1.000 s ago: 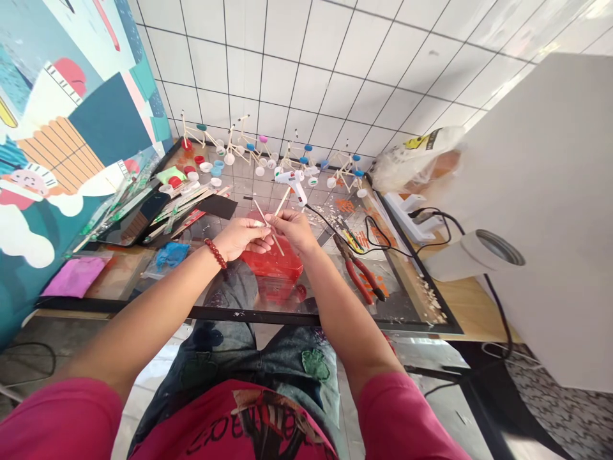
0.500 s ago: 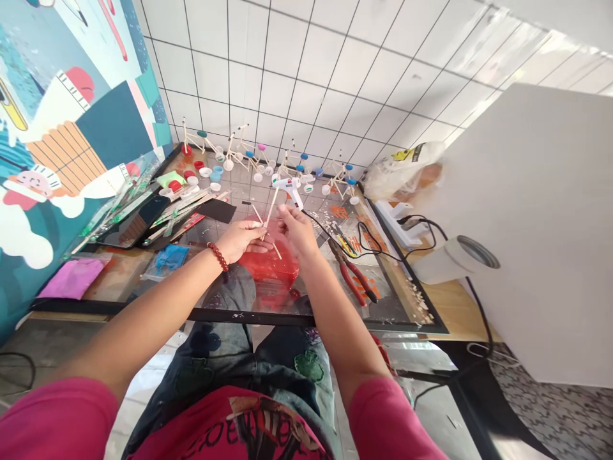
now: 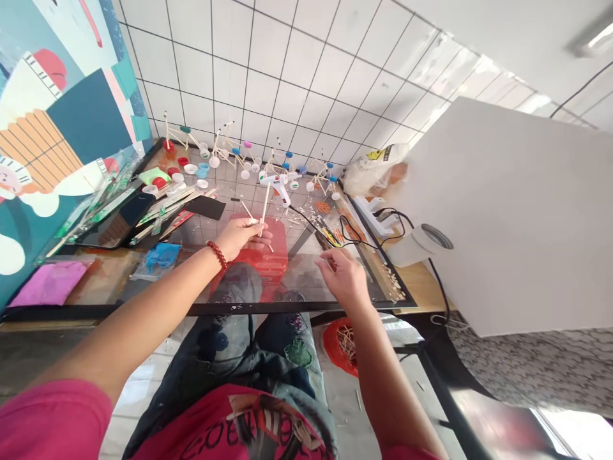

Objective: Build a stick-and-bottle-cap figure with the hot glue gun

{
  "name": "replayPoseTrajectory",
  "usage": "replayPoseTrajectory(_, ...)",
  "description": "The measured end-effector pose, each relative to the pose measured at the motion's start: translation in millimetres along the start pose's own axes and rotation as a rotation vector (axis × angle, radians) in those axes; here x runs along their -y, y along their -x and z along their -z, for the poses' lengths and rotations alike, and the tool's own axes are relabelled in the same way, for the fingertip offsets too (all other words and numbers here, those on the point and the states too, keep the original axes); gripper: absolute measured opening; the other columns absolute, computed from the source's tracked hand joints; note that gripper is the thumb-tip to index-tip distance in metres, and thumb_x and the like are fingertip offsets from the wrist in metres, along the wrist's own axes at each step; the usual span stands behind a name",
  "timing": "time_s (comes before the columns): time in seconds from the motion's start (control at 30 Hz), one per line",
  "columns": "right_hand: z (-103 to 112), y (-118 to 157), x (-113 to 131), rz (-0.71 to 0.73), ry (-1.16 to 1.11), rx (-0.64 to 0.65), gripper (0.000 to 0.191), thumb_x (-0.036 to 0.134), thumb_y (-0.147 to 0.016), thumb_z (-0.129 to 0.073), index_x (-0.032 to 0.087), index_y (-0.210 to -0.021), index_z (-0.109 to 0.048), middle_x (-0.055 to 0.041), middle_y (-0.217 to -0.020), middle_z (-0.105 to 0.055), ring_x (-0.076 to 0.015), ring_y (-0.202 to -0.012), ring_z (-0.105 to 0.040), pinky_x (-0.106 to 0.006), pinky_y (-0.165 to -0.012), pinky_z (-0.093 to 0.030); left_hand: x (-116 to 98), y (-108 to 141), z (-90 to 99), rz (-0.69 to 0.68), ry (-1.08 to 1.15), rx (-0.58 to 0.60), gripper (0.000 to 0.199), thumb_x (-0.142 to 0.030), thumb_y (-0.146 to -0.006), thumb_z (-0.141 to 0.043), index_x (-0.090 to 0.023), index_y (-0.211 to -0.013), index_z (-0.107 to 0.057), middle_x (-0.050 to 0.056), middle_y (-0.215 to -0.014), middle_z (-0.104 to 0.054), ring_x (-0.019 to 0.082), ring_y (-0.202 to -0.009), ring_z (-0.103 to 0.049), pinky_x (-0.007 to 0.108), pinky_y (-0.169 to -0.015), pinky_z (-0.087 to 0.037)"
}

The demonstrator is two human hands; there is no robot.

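Note:
My left hand (image 3: 246, 237), with a beaded bracelet at the wrist, pinches a few thin pale wooden sticks (image 3: 265, 207). One points up toward the glue gun; another crosses at a slant, its lower end below my fingers. To the right, my right hand (image 3: 343, 276) is curled over the red-handled pliers (image 3: 324, 240). Only the dark head end of the pliers shows; the handles are hidden under my hand. A white glue gun (image 3: 278, 185) lies beyond my left hand, its black cord trailing right.
Stick figures with coloured caps (image 3: 230, 153) line the back of the table. A phone (image 3: 116, 220), sticks and clay packets (image 3: 48, 281) lie left. Right are a power strip (image 3: 375, 217), a white cup-like container (image 3: 421, 245) and a plastic bag (image 3: 376, 169). A red container of sticks (image 3: 342, 345) stands below.
My right hand has moved away from the sticks, right and toward me, onto the pliers. My left hand still holds the sticks. The view has shifted to the right.

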State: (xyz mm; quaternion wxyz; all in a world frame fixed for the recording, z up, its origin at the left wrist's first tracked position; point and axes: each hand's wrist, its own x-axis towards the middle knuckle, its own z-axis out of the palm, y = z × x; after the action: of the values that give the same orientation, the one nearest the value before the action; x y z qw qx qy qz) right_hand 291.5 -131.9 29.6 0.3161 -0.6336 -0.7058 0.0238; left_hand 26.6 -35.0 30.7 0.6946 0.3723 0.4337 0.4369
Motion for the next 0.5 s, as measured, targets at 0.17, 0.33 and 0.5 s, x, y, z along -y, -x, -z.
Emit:
replayPoseTrajectory(0.17,21.8,12.1,-40.5,-0.153,0.339,0.173,0.023,0.039,-0.083,-0.072,0.019,-0.091,-0.064,-0.0122,-0.105,-0.065,-0.0275,-0.097,-0.064,-0.036,-0.084,-0.048,1.7,-1.0,1.1,-0.026,-0.058,0.031,0.005,-0.011,-0.09,-0.067,-0.009,-0.086,-0.069,0.01,-0.073,-0.076,0.016,-0.06,-0.073,0.022,-0.055,-0.058)
replayPoseTrajectory(0.33,21.6,6.5,-47.1,-0.208,0.439,0.358,0.019,0.032,-0.092,-0.06,0.016,-0.1,-0.068,-0.0144,-0.115,-0.064,-0.0239,-0.102,-0.066,-0.033,-0.09,-0.047,1.9,-0.6,1.8,-0.032,-0.084,0.058,0.005,-0.013,-0.086,-0.072,-0.009,-0.084,-0.069,0.01,-0.072,-0.075,0.016,-0.058,-0.072,0.022,-0.055,-0.057)
replayPoseTrajectory(0.5,25.5,-11.0,-27.7,-0.122,0.481,0.368,0.018,0.025,-0.088,-0.06,0.015,-0.097,-0.072,-0.0161,-0.112,-0.068,-0.0256,-0.1,-0.065,-0.036,-0.089,-0.047,2.7,0.0,4.1,-0.032,-0.085,0.12,0.014,-0.019,-0.08,-0.08,-0.009,-0.08,-0.071,0.012,-0.071,-0.076,0.017,-0.059,-0.073,0.022,-0.054,-0.058)
